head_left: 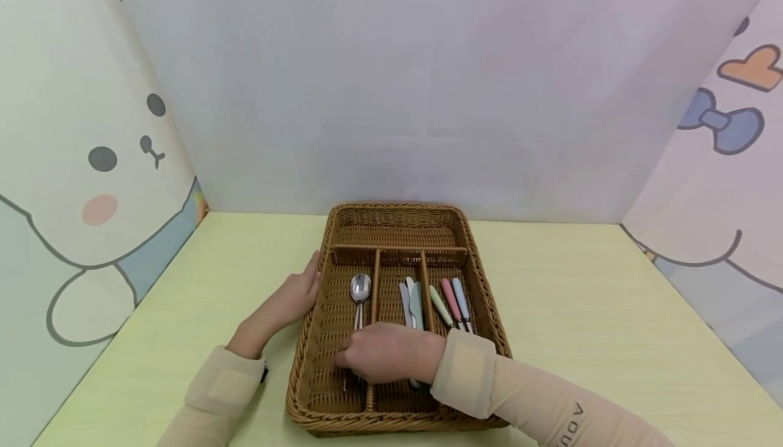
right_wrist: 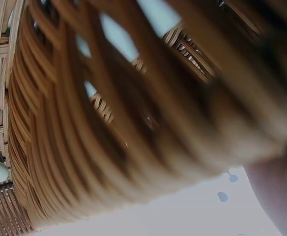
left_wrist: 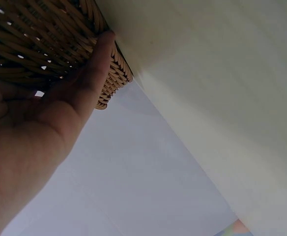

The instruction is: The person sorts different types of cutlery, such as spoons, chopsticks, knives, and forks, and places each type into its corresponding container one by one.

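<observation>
A brown wicker cutlery tray [head_left: 400,236] with dividers lies on the table. My left hand [head_left: 301,292] rests against its outer left side; in the left wrist view the extended fingers of that hand [left_wrist: 60,110] lie along the wicker. My right hand [head_left: 391,352] reaches into the left compartment with curled fingers, over the handles of silver spoons [head_left: 361,289]. Its fingertips are hidden, so a grip on a spoon cannot be confirmed. Pastel knives [head_left: 416,301] lie in the middle compartment, partly under this hand. The right wrist view is mostly blurred wicker [right_wrist: 84,147].
Cutlery with green, pink and blue handles [head_left: 451,297] sits in the right compartment. A wide compartment spans the tray's back. The pale yellow table [head_left: 569,311] extends on both sides, with a white backdrop [head_left: 397,94] behind and cartoon-printed panels [head_left: 79,128] at the sides.
</observation>
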Motion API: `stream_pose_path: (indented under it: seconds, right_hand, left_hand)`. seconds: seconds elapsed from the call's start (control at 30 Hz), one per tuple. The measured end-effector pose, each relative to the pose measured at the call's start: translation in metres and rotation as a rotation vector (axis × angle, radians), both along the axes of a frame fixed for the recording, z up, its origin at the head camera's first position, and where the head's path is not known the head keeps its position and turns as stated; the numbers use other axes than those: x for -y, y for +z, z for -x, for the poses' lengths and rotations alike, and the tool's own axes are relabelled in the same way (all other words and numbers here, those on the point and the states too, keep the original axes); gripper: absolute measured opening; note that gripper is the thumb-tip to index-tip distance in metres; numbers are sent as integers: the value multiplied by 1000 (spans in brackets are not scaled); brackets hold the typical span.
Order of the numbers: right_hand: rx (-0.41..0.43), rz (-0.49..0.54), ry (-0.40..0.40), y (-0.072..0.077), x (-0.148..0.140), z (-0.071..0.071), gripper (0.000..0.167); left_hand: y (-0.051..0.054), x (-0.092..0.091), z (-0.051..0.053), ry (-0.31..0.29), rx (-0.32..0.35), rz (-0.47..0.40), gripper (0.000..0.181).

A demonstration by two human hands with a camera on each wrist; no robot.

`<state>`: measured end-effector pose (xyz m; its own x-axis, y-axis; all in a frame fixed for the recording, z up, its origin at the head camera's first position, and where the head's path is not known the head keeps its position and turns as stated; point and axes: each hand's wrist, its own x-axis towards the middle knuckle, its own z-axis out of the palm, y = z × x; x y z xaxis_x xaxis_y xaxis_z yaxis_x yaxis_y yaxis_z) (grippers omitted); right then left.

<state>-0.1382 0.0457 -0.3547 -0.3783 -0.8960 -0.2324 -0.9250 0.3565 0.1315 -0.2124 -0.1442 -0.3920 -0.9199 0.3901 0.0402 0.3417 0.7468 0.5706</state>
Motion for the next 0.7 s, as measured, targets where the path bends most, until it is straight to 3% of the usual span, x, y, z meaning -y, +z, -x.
stream_pose_path:
  seconds: [0.17,0.4,0.7]
  right_hand:
    - [-26,-12,0,1,0,-1,19]
    - [-127,7,25,6,-4,0,14]
    - [-227,106,-13,24,-23,0,19]
  left_hand:
    - [-1,0,0,-3,-5,-1,54]
    - [-2,0,1,-1,2,3,54]
    - [-1,0,1,2,2,4,54]
